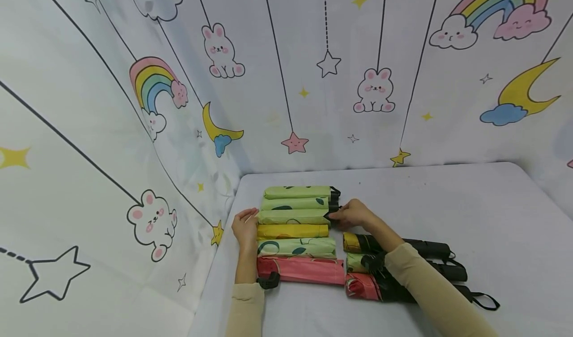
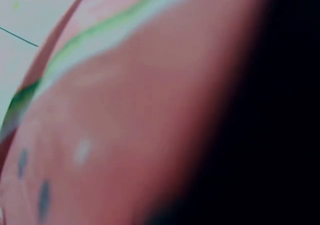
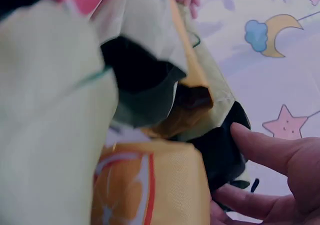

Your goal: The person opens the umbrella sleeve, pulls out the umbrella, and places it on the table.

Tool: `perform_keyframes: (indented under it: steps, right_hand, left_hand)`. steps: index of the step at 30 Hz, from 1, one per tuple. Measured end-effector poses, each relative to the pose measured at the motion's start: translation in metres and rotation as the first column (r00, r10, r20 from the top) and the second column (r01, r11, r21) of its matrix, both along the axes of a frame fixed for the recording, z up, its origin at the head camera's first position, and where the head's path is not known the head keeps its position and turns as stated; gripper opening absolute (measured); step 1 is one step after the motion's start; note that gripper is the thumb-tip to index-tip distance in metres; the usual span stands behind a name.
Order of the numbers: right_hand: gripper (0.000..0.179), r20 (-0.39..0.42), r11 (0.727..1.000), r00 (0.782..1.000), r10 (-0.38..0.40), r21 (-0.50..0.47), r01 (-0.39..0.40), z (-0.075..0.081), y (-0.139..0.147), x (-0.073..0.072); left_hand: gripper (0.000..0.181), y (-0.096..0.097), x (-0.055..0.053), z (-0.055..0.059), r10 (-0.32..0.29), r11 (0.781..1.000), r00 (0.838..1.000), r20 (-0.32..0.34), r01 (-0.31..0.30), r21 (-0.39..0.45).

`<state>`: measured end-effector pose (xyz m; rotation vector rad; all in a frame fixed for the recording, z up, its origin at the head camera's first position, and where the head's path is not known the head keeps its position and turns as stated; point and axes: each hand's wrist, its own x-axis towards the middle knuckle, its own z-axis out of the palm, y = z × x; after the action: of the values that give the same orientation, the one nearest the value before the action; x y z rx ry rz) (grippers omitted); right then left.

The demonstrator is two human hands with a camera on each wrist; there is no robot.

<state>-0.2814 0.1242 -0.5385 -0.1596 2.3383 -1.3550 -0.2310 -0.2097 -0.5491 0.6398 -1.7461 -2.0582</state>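
Note:
In the head view, folded umbrellas in fruit-print sleeves lie side by side. My right hand (image 1: 352,214) holds the black right end of the third light green umbrella (image 1: 291,216). Thumb and fingers lie on either side of that black end (image 3: 220,152) in the right wrist view. At its left end, my left hand (image 1: 245,230) touches it with loosely extended fingers. Two more light green umbrellas (image 1: 295,192) lie beyond. Nearer are a yellow sleeve (image 1: 292,231), a pale green sleeve (image 1: 297,247) and a red watermelon-print sleeve (image 1: 304,270), which fills much of the left wrist view.
Under my right forearm lie three mostly black folded umbrellas (image 1: 429,248) with coloured left ends and wrist loops. The white table (image 1: 483,203) meets a printed cloth wall (image 1: 268,93) at the back and left. Small black wrist cameras (image 1: 268,281) sit on both wrists.

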Motion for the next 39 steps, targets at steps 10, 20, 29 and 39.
perform_keyframes:
  steps: [10, 20, 29, 39]
  right_hand:
    - [0.069, 0.139, 0.958, 0.989, -0.048, -0.272, 0.085, 0.008, -0.007, 0.003]
    - [0.047, 0.18, 0.911, 0.971, -0.155, -0.355, 0.212, 0.016, -0.013, 0.009]
    - [0.05, 0.213, 0.853, 0.953, -0.215, -0.435, 0.29, 0.02, -0.011, 0.012]
    - [0.039, 0.217, 0.833, 0.953, -0.211, -0.47, 0.291, 0.019, -0.002, 0.013]
  left_hand:
    - [0.033, -0.006, -0.001, -0.006, 0.023, 1.0, 1.0, 0.006, -0.024, 0.014]
    - [0.033, -0.007, 0.002, -0.005, 0.048, 0.998, 0.999, -0.004, -0.048, 0.035]
    - [0.034, -0.007, 0.003, -0.004, 0.033, 0.997, 0.999, -0.004, -0.033, 0.076]
    - [0.035, -0.008, 0.002, -0.001, 0.018, 0.996, 1.0, -0.006, -0.017, 0.091]
